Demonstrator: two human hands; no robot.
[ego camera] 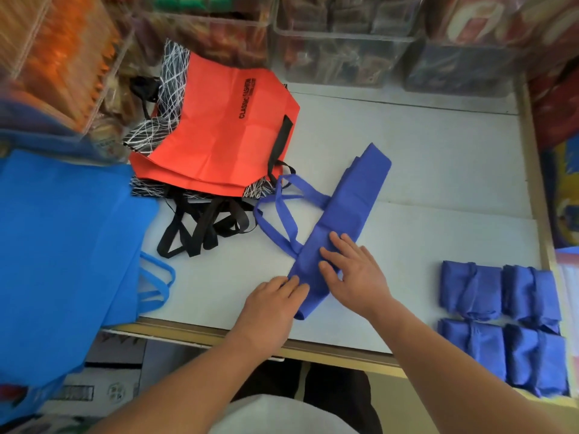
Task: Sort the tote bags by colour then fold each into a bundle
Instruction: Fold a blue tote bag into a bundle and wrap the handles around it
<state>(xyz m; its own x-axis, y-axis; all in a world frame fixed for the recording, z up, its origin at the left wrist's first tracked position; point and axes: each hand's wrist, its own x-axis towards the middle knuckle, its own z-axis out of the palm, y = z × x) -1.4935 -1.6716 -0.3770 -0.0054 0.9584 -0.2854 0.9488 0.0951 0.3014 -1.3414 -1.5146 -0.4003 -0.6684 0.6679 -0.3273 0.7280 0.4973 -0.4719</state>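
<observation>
Orange tote bag (pixel 219 130) reads "CLASSIC FASHION" in black

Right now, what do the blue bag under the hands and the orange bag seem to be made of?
Blue bag: probably thin non-woven synthetic fabric, matte; it lies in soft flat folds with no sheen. Orange bag: likely the same, matte; crisp square crease lines show on its panel. The weave is too fine to confirm.
</observation>
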